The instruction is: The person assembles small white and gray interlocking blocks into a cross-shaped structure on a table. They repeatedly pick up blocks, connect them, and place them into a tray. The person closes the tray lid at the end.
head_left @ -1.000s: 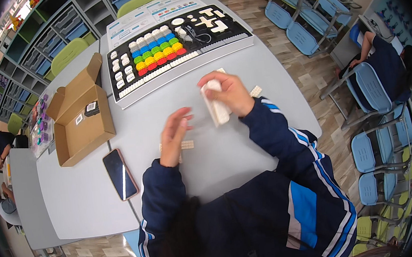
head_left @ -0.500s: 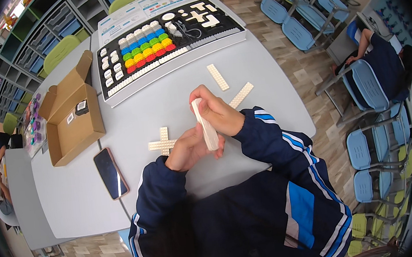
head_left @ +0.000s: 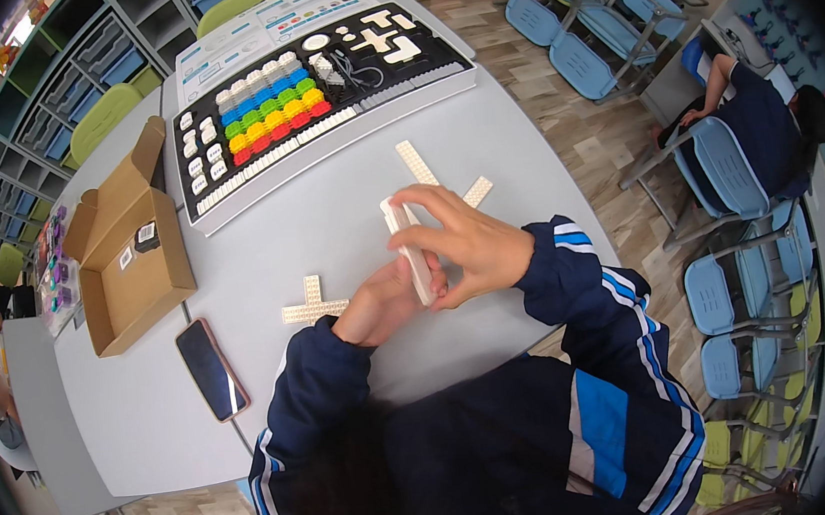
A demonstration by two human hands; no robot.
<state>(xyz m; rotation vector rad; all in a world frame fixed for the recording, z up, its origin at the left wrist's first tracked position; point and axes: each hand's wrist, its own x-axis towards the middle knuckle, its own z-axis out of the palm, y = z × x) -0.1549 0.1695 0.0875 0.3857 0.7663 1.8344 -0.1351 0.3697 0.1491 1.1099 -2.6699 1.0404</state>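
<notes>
Both my hands hold a long white building-block strip point(head_left: 394, 219), tilted with its top end away from me; it is slightly blurred. My left hand point(head_left: 385, 299) grips its lower part from the left, fingers partly hidden behind it. From the right, my right hand point(head_left: 471, 241) has its curved fingers and thumb on the strip's side. White studded plates joined in a cross shape point(head_left: 314, 303) lie beside my left wrist, partly covered by it. Beyond my right hand are a white studded plate point(head_left: 415, 163) and another one point(head_left: 477, 191), the second partly hidden by the hand.
A kit tray point(head_left: 227, 215) with colourful blocks, white parts and a cable stands at the far side of the table. An open cardboard box point(head_left: 142, 311) and a phone point(head_left: 211, 369) lie to the left. A seated person point(head_left: 750, 116) and stacked blue chairs point(head_left: 708, 297) are at right.
My right hand has slid down from the strip's top end, and its fingers have spread more widely along the side. My left hand keeps its hold. The whole view has shifted slightly.
</notes>
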